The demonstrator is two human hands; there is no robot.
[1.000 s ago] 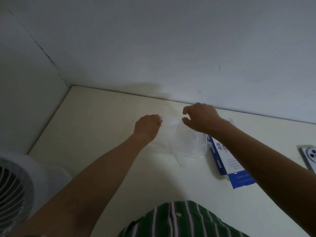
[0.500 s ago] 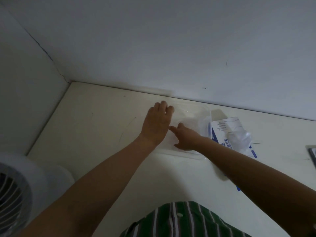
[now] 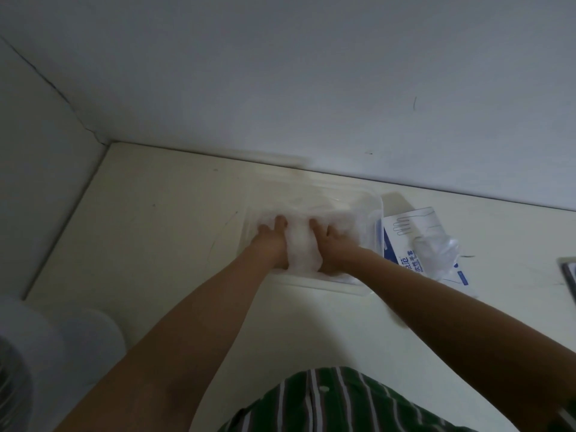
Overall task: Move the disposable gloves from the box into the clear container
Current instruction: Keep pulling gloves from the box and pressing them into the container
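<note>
In the head view, a wad of disposable gloves is pressed into the clear container near the worktop's back edge by the left hand and right hand, fingers spread flat. The glove box lies just beside the container's right side.

Dim, grainy light; soft focus throughout, wide-angle bending toward the edges, and a blurred fan at 8 o'clock.

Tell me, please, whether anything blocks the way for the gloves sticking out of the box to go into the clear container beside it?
Nothing visible does. The gloves lie on the box, right beside the open clear container. Only the left hand and right hand, pressing gloves inside, occupy it.
</note>
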